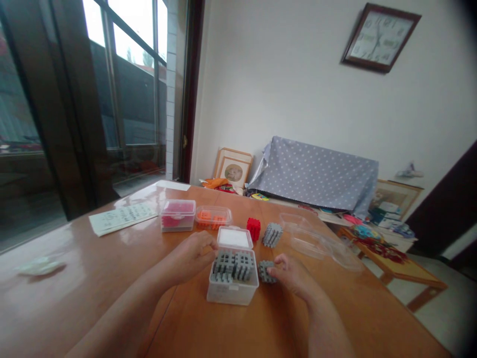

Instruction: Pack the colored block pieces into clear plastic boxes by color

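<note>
A small clear plastic box (233, 294) stands on the table with its lid (234, 238) tipped back. Grey notched puzzle pieces (234, 266) fill it in two stacks. My left hand (196, 254) has its fingers bent around the box's left rear edge; the fingertips are partly hidden. Just right of the box, my right hand (292, 276) pinches a grey notched block (267, 272) low over the tabletop, fingers closed on its right side. Behind it are another grey notched block (272, 235), slightly tilted, and a red notched block (254, 229).
Farther back are a pink-filled plastic box (178, 216) and a clear container with orange pieces (213, 218). Empty clear containers (309, 243) lie at the right. Paper sheets (122, 218) and a crumpled white wrapper (40, 266) rest on the left of the wooden table (186, 323).
</note>
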Demonstrator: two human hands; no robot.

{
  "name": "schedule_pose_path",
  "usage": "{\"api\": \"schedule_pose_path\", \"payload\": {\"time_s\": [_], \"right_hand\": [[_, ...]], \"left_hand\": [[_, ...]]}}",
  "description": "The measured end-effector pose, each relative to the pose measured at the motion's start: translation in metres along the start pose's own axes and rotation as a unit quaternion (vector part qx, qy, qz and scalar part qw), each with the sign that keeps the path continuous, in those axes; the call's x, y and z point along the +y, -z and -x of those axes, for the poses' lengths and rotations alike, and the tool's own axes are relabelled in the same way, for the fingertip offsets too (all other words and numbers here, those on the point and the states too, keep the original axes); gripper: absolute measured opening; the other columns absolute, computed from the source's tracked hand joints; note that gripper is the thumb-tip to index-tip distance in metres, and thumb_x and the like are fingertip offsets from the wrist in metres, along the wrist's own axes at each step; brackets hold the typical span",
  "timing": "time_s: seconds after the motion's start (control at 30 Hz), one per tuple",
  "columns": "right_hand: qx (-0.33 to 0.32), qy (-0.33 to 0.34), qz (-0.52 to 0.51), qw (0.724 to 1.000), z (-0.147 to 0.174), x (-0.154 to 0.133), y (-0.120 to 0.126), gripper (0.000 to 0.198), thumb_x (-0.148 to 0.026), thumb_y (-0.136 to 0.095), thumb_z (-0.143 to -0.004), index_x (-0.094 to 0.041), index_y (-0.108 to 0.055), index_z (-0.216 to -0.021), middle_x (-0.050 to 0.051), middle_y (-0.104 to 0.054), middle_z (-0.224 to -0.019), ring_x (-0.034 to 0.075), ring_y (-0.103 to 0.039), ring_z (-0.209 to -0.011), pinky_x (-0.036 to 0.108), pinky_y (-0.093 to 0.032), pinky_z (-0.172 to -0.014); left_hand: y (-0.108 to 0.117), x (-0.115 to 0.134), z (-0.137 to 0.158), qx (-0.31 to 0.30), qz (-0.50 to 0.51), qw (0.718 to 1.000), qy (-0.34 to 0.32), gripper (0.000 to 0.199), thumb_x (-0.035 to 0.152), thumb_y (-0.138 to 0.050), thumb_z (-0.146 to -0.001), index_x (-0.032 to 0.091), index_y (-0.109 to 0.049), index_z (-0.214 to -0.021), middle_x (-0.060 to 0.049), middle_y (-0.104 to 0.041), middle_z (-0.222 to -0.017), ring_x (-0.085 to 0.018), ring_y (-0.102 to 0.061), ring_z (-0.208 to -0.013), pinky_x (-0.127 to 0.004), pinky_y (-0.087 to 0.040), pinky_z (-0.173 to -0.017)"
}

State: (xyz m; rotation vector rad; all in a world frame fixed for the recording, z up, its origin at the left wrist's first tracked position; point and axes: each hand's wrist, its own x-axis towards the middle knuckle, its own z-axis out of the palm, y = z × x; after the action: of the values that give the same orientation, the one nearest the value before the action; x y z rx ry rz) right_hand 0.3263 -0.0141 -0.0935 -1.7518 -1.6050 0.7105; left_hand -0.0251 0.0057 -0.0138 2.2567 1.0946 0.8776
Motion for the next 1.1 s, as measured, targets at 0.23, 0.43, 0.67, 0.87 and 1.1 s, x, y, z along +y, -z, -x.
{"api": "schedule_pose_path", "payload": {"time_s": [0.23,0.43,0.67,0.87,1.1], "right_hand": [[-0.032,0.004,-0.003,0.999,0.002,-0.003,0.001,0.016,-0.033,-0.068,-0.079,-0.019,-0.067,-0.086,-0.001,-0.069,-0.070,0.016,-0.060,-0.063,0.025,-0.038,-0.058],[0.003,0.003,0.006,1.000,-0.003,-0.001,0.004,0.012,-0.031,-0.069,-0.077,-0.020,-0.066,-0.080,-0.002,-0.065,-0.068,0.014,-0.056,-0.063,0.024,-0.036,-0.059],[-0.009,0.005,-0.044,0.999,0.004,-0.010,0.011,0.018,-0.036,-0.063,-0.079,-0.021,-0.058,-0.072,-0.003,-0.059,-0.063,0.014,-0.052,-0.060,0.025,-0.037,-0.057],[-0.046,0.014,-0.101,0.994,0.019,-0.030,0.030,0.020,-0.039,-0.057,-0.083,-0.021,-0.058,-0.075,-0.004,-0.057,-0.062,0.013,-0.050,-0.055,0.025,-0.038,-0.055],[-0.021,0.051,-0.225,0.973,0.037,-0.072,0.034,0.033,-0.053,-0.065,-0.087,-0.021,-0.059,-0.084,-0.001,-0.061,-0.068,0.014,-0.053,-0.060,0.025,-0.040,-0.056]], "left_hand": [[0.002,0.002,0.000,-0.005,-0.005,1.000,0.003,0.018,0.032,-0.057,-0.091,0.021,-0.071,-0.092,-0.004,-0.072,-0.099,-0.021,-0.066,-0.094,-0.031,-0.050,-0.083],[-0.001,-0.005,-0.001,0.002,-0.021,1.000,0.005,0.019,0.035,-0.057,-0.091,0.021,-0.070,-0.092,-0.004,-0.071,-0.097,-0.022,-0.066,-0.093,-0.032,-0.050,-0.082],[0.000,-0.005,-0.002,-0.005,-0.023,1.000,0.000,0.019,0.034,-0.057,-0.091,0.021,-0.070,-0.092,-0.005,-0.071,-0.099,-0.022,-0.065,-0.094,-0.032,-0.049,-0.082],[0.001,-0.003,0.000,-0.008,0.004,1.000,0.005,0.018,0.033,-0.056,-0.092,0.021,-0.070,-0.095,-0.004,-0.071,-0.100,-0.021,-0.066,-0.095,-0.032,-0.049,-0.083],[0.000,-0.005,0.001,0.008,0.028,1.000,0.007,0.018,0.033,-0.058,-0.091,0.020,-0.071,-0.094,-0.003,-0.072,-0.098,-0.021,-0.066,-0.093,-0.029,-0.049,-0.080]]}}
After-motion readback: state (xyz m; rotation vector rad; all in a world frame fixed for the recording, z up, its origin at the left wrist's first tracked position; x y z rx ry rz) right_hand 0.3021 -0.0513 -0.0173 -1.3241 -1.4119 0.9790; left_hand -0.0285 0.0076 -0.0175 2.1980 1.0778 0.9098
